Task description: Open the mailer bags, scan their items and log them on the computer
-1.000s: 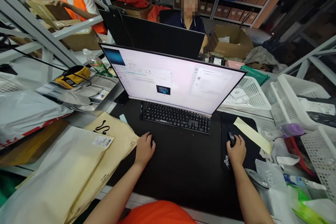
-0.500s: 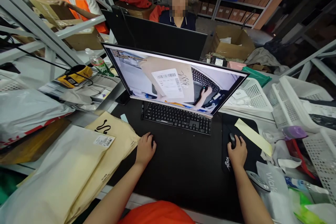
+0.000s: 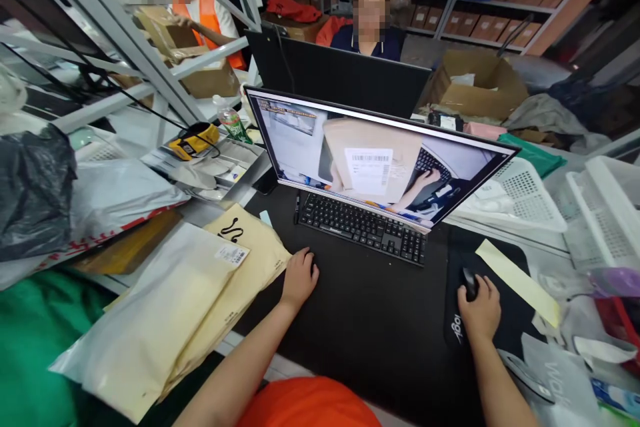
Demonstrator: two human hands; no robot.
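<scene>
My right hand [image 3: 481, 307] is wrapped over a black computer mouse [image 3: 469, 283] on a dark mouse pad [image 3: 455, 257]. My left hand [image 3: 300, 275] rests on the black desk mat [image 3: 360, 320], fingers loosely bent and a little apart, with nothing visible in it. Just left of it lies a stack of cream packages in clear plastic bags [image 3: 185, 307]; the upper one carries a white barcode label [image 3: 233, 254]. Beyond both hands is a black keyboard [image 3: 363, 230]. Above the keyboard a monitor [image 3: 385, 160] displays a labelled parcel beside a keyboard.
A pale yellow paper strip [image 3: 520, 280] lies right of the mouse. White perforated baskets [image 3: 535, 197] stand farther right, a grey handheld device [image 3: 525, 373] nearer. On the left are a yellow-and-black device [image 3: 194, 140], a bottle [image 3: 233, 121] and plastic bags [image 3: 125, 197]. Two people are across the desk.
The view has turned left, so everything sits farther right in the picture. On the monitor, the hand has moved from the mouse to the keyboard. My hands keep their places.
</scene>
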